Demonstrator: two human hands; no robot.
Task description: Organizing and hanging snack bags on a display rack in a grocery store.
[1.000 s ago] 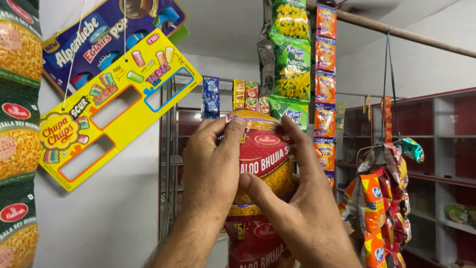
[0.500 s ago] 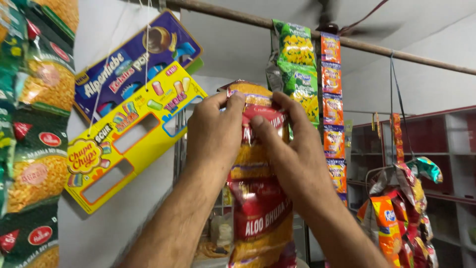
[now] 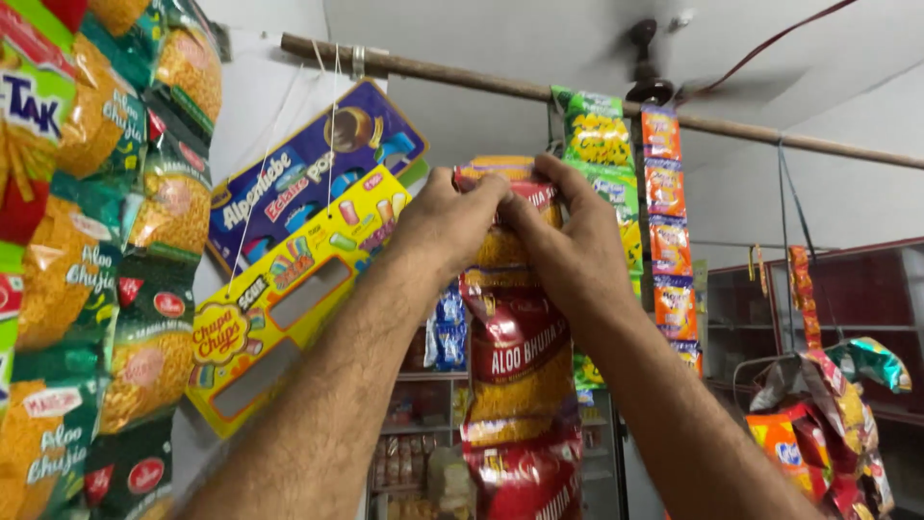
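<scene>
Both hands are raised under the pole (image 3: 462, 79); the left hand (image 3: 448, 226) and right hand (image 3: 568, 246) pinch the top of the snack strip (image 3: 515, 356), which dangles between the wrists.

A wooden pole (image 3: 731, 130) carries green packet strips (image 3: 597, 144), orange packet strips (image 3: 669, 231) and yellow card (image 3: 289, 289).

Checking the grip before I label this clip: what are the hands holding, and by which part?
Both hands, left hand and right hand, pinch the top edge of the red-and-yellow snack packet strip.
</scene>
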